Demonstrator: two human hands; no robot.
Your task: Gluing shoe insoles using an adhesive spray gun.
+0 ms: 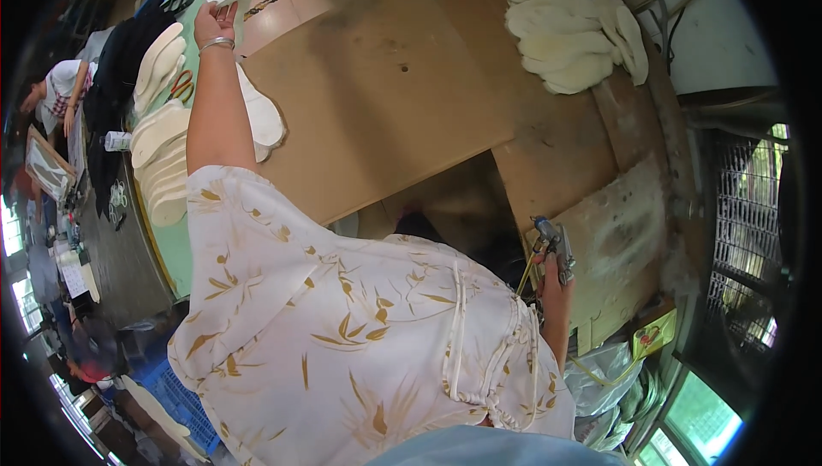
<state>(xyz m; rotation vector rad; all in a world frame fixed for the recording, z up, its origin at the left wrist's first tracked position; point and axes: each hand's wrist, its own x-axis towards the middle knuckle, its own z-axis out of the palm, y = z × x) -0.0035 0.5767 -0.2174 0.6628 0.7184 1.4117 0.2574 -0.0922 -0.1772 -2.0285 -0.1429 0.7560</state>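
Workshop: cluttered, barred window (743, 226) at right.
Cardboard (377, 106): laid flat, stained toward the right.
Green counter (180, 273): at left, bearing cream soles (158, 162) and scissors (181, 85).
Right hand (553, 276): wrapped around the spray gun (555, 248), near the cardboard; probably best kept steady, hose (522, 279) slack.
Left hand (216, 25): reaching far forward, fingers curled against a white piece (228, 0), whether grasping cannot tell; edge contact probably cleanest.

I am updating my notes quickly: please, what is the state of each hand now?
Left hand: fingers curled at a white flat piece; grip cannot be told.
Right hand: closed, holding a metal spray gun.
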